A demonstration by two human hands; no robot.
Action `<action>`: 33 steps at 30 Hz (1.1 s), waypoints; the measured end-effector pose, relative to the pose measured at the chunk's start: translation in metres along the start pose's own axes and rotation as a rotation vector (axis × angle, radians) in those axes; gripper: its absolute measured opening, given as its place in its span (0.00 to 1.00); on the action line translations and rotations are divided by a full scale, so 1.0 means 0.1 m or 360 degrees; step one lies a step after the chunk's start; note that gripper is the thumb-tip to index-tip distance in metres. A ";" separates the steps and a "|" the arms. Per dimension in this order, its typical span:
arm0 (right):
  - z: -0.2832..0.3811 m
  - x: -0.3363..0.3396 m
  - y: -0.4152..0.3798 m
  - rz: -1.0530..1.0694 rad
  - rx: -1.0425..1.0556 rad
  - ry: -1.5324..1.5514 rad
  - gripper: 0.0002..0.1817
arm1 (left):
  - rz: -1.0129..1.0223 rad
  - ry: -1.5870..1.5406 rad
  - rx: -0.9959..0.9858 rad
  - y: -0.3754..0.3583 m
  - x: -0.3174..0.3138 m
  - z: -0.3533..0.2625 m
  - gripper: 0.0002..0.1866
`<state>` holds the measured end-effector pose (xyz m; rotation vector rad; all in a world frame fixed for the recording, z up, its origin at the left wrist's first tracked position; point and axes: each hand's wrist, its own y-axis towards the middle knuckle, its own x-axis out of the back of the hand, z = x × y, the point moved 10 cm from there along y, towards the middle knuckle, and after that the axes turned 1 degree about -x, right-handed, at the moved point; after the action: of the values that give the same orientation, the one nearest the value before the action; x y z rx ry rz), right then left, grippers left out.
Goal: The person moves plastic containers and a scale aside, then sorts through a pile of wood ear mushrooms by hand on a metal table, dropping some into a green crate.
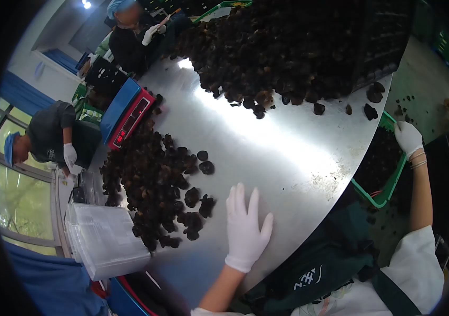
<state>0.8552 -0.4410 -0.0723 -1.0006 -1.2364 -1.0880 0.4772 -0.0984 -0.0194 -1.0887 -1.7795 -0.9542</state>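
My left hand (245, 227), in a white glove, lies flat with its fingers spread on the shiny metal table (266, 174). Left of its fingertips is a pile of dark brown, lumpy, mushroom-like pieces (153, 184), with a few loose ones at its edge. My right hand (408, 138), also gloved in white, has its fingers closed over the rim of a green plastic basket (391, 184) beside the table's right edge. Small dark bits fill the visible part of that basket.
A much larger heap of the dark pieces (282, 52) covers the table's far end. A red and blue scale (128, 117) with a lit display stands at the left, near clear plastic bags (106, 239). Two people in blue caps (50, 131) (129, 42) stand across the table.
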 end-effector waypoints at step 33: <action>2.76 0.27 0.04 -0.0900 0.0984 0.0478 0.34 | -0.0201 -0.0729 0.0004 1.52 -0.36 0.51 0.26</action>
<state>0.8032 -0.1735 -0.0232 -0.0063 -1.5069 -1.1136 0.6148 -0.0126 -0.0433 -1.2801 -2.2395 -0.8181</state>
